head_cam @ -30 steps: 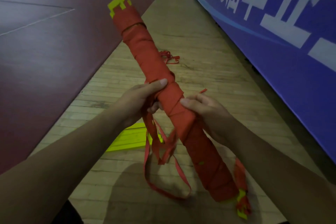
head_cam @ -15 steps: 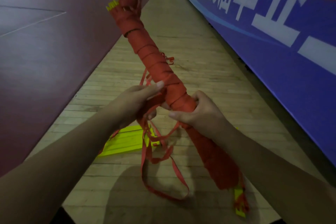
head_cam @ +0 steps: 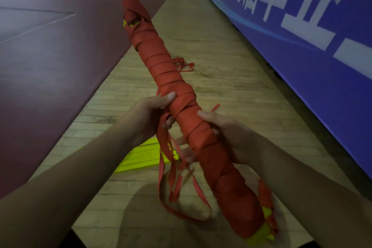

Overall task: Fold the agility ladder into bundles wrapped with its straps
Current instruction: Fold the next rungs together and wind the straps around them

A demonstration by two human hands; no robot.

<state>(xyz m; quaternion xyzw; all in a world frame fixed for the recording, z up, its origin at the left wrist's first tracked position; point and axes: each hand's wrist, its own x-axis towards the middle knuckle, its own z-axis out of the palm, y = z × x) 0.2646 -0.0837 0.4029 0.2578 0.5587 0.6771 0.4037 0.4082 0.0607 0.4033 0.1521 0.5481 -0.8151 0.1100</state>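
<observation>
the long red bundle of yellow plastic ladder bars wound in flat cloth strap (head_cam: 159,62) is up in the air and tilted. its far end points away and its near end is low by the right arm. the left hand (head_cam: 147,115) curls round its middle with the thumb flat on top, likely to stop the last turn slipping. the right hand (head_cam: 231,137) cups it just beside that, thumb on top and fingers bent under, likely taking the weight. loose red strap ends (head_cam: 173,179) dangle in soft loops near the left hand and look not yet tucked in. the strap is thin and floppy. more flat yellow bars (head_cam: 141,159) lie on the pale wooden floor (head_cam: 221,78) below.
</observation>
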